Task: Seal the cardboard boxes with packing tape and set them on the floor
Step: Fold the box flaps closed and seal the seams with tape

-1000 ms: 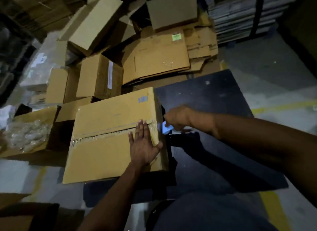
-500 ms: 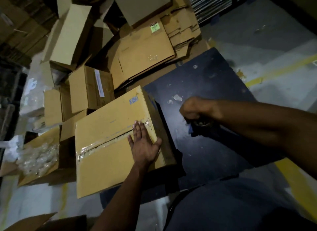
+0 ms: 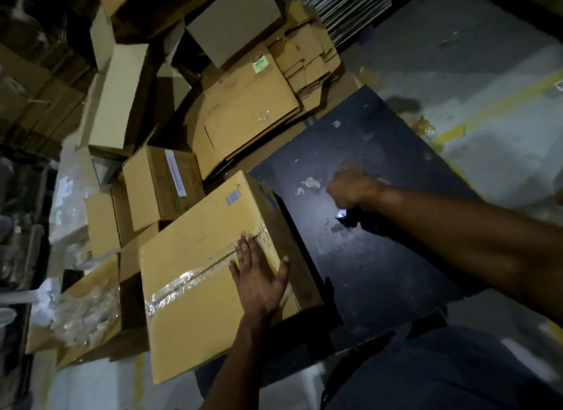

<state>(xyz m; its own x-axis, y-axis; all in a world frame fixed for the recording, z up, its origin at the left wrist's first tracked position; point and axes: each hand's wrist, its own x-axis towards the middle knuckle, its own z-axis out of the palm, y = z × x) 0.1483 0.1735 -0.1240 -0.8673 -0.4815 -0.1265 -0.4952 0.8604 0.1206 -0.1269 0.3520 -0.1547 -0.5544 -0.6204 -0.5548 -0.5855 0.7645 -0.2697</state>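
Observation:
A tan cardboard box lies on the left part of a dark table, its flaps closed. Clear packing tape runs along its middle seam. My left hand rests flat on the box's right end, fingers straight over the taped seam. My right hand is over the table to the right of the box, apart from it. It is curled around a small tape dispenser, of which only a pale blue tip and a dark body show.
An open box with clear plastic wrap stands left of the taped box. Several closed boxes and flattened cartons crowd the far side. A stack of flat sheets lies at the top right. Grey floor with a yellow line lies to the right.
My right hand has pulled the dispenser away from the box's right edge and out over the table. My left hand stays pressed on the seam. The view has tilted.

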